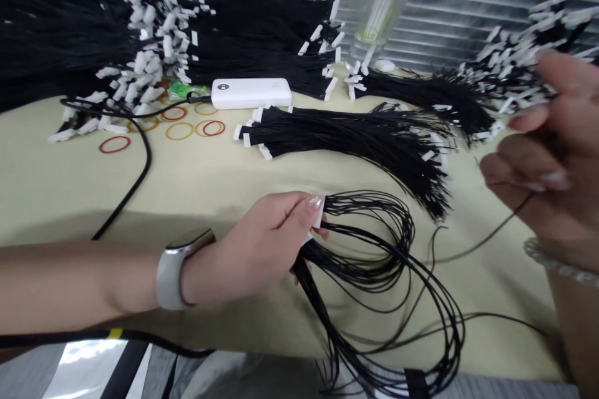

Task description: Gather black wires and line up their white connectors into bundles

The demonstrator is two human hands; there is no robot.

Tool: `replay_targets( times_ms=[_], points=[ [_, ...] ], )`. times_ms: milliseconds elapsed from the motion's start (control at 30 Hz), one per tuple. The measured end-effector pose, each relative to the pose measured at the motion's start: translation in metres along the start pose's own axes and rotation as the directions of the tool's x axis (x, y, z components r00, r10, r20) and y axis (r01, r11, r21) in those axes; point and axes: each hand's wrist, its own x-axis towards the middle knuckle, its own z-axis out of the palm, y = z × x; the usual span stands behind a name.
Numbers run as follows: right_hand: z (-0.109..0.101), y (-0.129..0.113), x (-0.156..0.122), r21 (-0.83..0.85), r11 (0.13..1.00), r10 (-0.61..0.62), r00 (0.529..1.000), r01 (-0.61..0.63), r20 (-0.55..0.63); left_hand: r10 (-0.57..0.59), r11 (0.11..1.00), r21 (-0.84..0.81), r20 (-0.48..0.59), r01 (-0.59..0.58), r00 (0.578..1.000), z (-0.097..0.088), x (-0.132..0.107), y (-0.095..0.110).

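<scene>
My left hand [266,246] is closed around a bundle of thin black cords with white end tags [374,274], gripping them near the tags; the cords loop to the right and hang over the table's front edge. A grey watch sits on that wrist. My right hand [545,162] is raised at the right, blurred, with its fingers pinched on a single black cord [486,238] that trails down to the table. A beaded bracelet circles that wrist.
On the beige table [56,187] lie big piles of tagged black cords: far left [93,31], middle [346,131], right [468,93]. A white power bank [250,93] with its black cable, coloured rubber bands [178,128] and a clear bottle [381,6] stand behind.
</scene>
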Motion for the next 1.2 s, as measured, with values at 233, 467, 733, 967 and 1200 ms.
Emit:
replay_targets(
  times_ms=[233,467,733,967,1200],
  points=[
    [0.03,-0.002,-0.049,-0.412,0.793,-0.22,0.842,0.449,0.493,-0.101,0.991,-0.084,-0.002,0.1,0.995,0.001,0.004,-0.001],
    [0.035,0.011,-0.059,-0.412,0.599,-0.373,0.694,0.687,0.615,-0.154,0.978,-0.14,-0.002,0.152,0.988,0.0,0.005,-0.005],
    [0.04,0.015,-0.067,-0.406,0.488,-0.469,0.624,0.773,0.625,-0.109,0.991,-0.077,0.056,0.113,0.992,0.0,0.005,0.0],
    [0.039,0.011,-0.065,-0.355,0.357,-0.534,0.501,0.864,0.681,-0.093,0.995,-0.033,0.053,0.095,0.994,-0.002,0.005,0.002],
    [0.041,0.003,-0.063,-0.332,0.196,-0.58,0.382,0.923,0.719,-0.06,0.997,0.044,0.056,0.057,0.997,-0.002,0.004,0.003]
  ],
)
